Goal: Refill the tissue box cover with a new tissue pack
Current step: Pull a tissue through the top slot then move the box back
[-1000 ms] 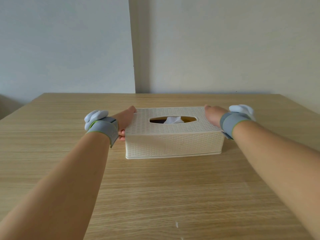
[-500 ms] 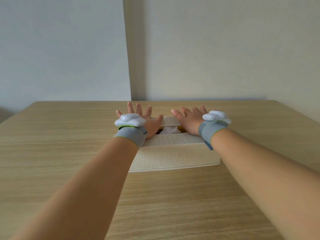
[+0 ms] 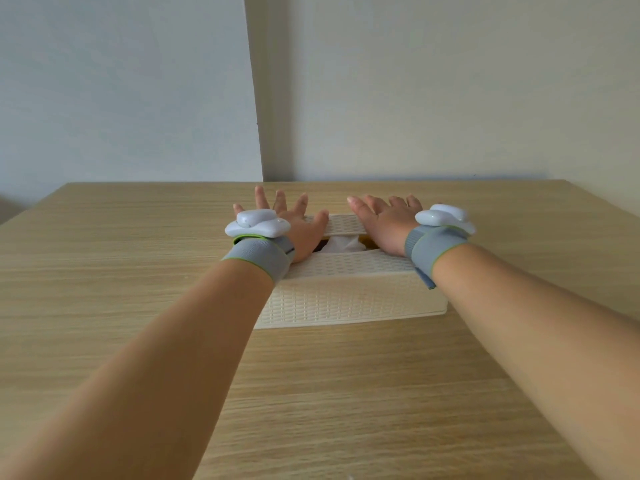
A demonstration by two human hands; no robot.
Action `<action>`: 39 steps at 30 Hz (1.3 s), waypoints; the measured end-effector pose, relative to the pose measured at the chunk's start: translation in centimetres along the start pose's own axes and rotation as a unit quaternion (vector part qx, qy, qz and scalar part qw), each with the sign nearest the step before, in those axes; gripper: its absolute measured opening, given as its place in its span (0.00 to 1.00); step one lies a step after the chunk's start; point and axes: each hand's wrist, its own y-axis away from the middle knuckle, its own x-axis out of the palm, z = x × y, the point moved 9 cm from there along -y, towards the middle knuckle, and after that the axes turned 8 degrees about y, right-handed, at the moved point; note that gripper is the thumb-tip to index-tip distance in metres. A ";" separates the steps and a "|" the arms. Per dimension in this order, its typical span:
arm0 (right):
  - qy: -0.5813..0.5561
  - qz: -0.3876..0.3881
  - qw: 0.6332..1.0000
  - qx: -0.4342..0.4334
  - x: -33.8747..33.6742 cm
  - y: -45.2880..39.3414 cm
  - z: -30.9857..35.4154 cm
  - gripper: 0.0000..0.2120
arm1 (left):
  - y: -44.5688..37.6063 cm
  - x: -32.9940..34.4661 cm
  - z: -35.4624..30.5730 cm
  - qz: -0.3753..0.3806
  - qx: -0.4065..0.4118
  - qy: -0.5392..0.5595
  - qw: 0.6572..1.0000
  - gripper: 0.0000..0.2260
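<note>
A cream woven-pattern tissue box cover (image 3: 349,299) stands on the wooden table (image 3: 104,271) in the middle of the view. White tissue (image 3: 341,244) shows through the slot in its top, with a bit of yellow beside it. My left hand (image 3: 294,223) lies flat on the left part of the top, fingers spread. My right hand (image 3: 384,220) lies flat on the right part, fingers spread too. Both wrists carry grey bands with white devices. Neither hand grips anything.
The table ends at a pale wall (image 3: 415,98) just behind the box. Bare wood lies on both sides of the box and in front of it, under my forearms.
My hands left the two ends of the box and came to rest flat on its top. In the last half second they have barely shifted.
</note>
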 end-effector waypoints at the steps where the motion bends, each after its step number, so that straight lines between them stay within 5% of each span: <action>1: -0.002 0.000 1.000 0.002 0.1 0.0 0.0 0.56 | 0.0 0.0 0.0 0.002 -0.004 0.003 1.000 0.30; 12: -0.002 0.004 1.000 0.015 0.3 0.5 -0.3 0.35 | -0.5 0.3 0.0 -0.010 0.012 0.014 1.000 0.30; 21: 0.046 -0.016 0.999 0.017 0.2 -1.2 -0.3 0.51 | 0.0 -1.7 -1.9 -0.024 0.074 -0.025 0.997 0.20; 39: 0.032 -0.033 0.999 -0.001 -0.9 -0.1 0.9 0.50 | -0.7 -1.9 -0.1 -0.070 0.017 0.043 0.997 0.23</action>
